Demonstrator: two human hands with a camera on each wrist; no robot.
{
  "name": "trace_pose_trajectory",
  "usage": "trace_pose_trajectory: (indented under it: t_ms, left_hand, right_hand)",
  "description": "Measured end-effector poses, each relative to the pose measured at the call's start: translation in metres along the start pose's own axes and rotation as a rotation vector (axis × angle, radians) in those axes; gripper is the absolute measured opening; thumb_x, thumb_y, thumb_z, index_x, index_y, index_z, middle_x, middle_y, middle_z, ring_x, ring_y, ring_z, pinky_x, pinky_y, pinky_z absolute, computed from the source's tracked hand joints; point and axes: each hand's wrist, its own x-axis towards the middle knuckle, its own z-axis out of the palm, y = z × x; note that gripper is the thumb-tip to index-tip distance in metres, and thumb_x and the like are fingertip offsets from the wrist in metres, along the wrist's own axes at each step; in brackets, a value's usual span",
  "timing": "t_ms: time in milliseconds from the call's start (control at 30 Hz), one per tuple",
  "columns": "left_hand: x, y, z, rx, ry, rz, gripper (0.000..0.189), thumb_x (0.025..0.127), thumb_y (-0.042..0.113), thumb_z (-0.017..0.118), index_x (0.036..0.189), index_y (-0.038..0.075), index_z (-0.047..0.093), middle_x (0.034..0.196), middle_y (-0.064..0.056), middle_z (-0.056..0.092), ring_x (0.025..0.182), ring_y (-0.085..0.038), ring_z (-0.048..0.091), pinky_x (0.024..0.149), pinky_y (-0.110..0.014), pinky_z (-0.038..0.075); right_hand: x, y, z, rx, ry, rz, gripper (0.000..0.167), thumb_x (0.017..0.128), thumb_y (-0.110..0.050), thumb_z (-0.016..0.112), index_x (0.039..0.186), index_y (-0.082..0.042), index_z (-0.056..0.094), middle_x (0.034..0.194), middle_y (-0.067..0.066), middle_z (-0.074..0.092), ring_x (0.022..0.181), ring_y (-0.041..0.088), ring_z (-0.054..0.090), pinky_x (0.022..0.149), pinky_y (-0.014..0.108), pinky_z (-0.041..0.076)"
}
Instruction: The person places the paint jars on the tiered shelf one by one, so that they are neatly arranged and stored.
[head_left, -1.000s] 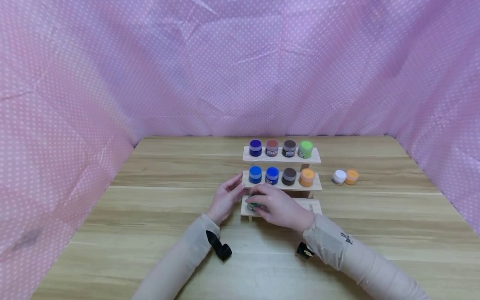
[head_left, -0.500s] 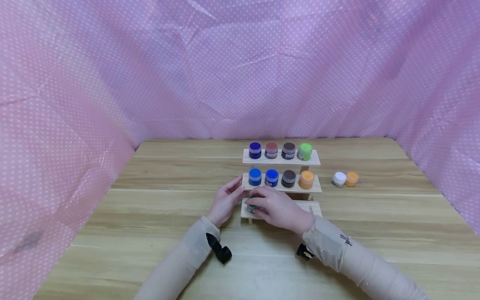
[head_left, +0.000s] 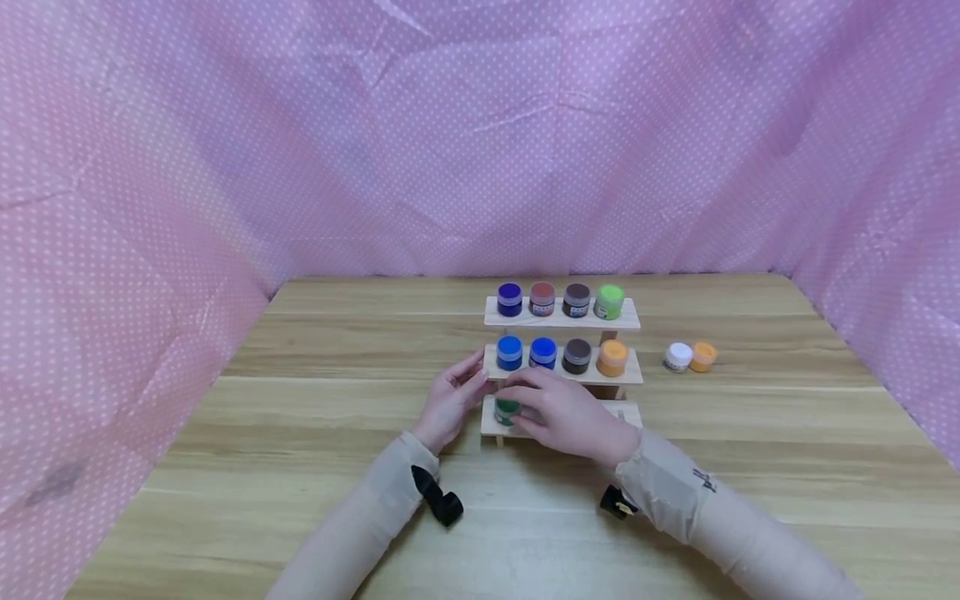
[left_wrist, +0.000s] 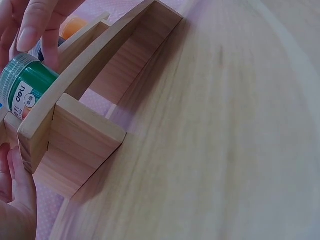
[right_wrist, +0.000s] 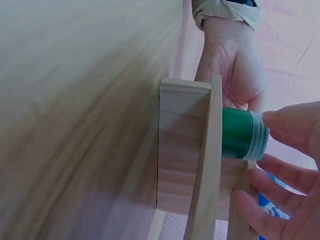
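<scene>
A green paint jar (head_left: pixel 507 412) stands upright at the left end of the lowest shelf of a three-tier wooden stand (head_left: pixel 629 414). My right hand (head_left: pixel 567 419) is bent over the jar from the right. In the right wrist view, the thumb is right at the edge of the jar's clear lid (right_wrist: pixel 257 135), and the other fingers are spread loosely beside it. My left hand (head_left: pixel 447 406) holds the left end of the stand at the middle shelf, thumb in front. The left wrist view shows the jar's white "deli" label (left_wrist: pixel 23 99) facing outward.
Blue, dark brown and orange jars (head_left: pixel 612 358) line the middle shelf. On the top shelf are purple, reddish-brown, dark and light green jars (head_left: pixel 609 302). A white jar (head_left: pixel 678 357) and an orange-lidded jar (head_left: pixel 703 357) stand on the table right of the stand. A pink dotted cloth (head_left: pixel 465 167) hangs behind.
My right hand has loosened and drawn slightly right, so more of the green jar shows. The left hand stays at the stand's end.
</scene>
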Motion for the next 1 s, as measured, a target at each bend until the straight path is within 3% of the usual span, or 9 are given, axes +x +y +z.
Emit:
trace_pose_trajectory:
  t_ms: [233,433,600,833,1000]
  left_hand:
    - [0.001,0.001,-0.001,0.03,-0.017,-0.026,0.043,0.097,0.005,0.049,0.14,0.008,0.044,0.131,-0.015,0.052,0.105,-0.011,0.059,0.098,-0.031,0.049]
    - [0.002,0.003,-0.001,0.039,-0.009,-0.027,0.044,0.097,0.005,0.05,0.14,0.007,0.043,0.133,-0.018,0.05,0.111,-0.016,0.058,0.099,-0.03,0.048]
    - [0.001,0.003,-0.002,0.034,0.002,-0.052,0.044,0.097,0.005,0.049,0.141,0.009,0.044,0.138,-0.015,0.048,0.12,-0.021,0.054,0.098,-0.028,0.048]
    - [0.003,0.002,-0.002,0.042,-0.021,-0.04,0.045,0.097,0.006,0.05,0.142,0.009,0.042,0.137,-0.018,0.048,0.12,-0.023,0.054,0.1,-0.031,0.046]
    - [0.003,0.0,-0.002,0.041,-0.008,-0.023,0.045,0.096,0.004,0.051,0.141,0.007,0.042,0.135,-0.019,0.049,0.113,-0.017,0.057,0.099,-0.03,0.048]
  right_hand:
    - [-0.011,0.008,-0.005,0.035,0.054,-0.01,0.032,0.083,-0.018,0.073,0.114,-0.014,0.067,0.113,0.001,0.06,0.101,0.012,0.057,0.087,0.029,0.055]
    - [-0.023,0.015,-0.007,0.002,0.158,-0.041,0.032,0.08,-0.018,0.076,0.111,-0.012,0.069,0.109,0.002,0.062,0.098,0.014,0.06,0.083,0.033,0.056]
    - [-0.034,0.021,-0.009,0.045,0.224,-0.064,0.032,0.077,-0.014,0.078,0.108,-0.01,0.07,0.107,0.004,0.063,0.095,0.015,0.06,0.08,0.033,0.057]
    - [-0.053,0.032,-0.018,0.065,0.238,-0.074,0.03,0.075,-0.009,0.077,0.104,-0.01,0.07,0.105,0.002,0.062,0.094,0.015,0.059,0.078,0.034,0.056]
    - [-0.067,0.041,-0.022,0.068,0.242,-0.083,0.026,0.077,-0.009,0.075,0.103,-0.007,0.07,0.103,0.003,0.063,0.081,0.009,0.056,0.066,0.019,0.052]
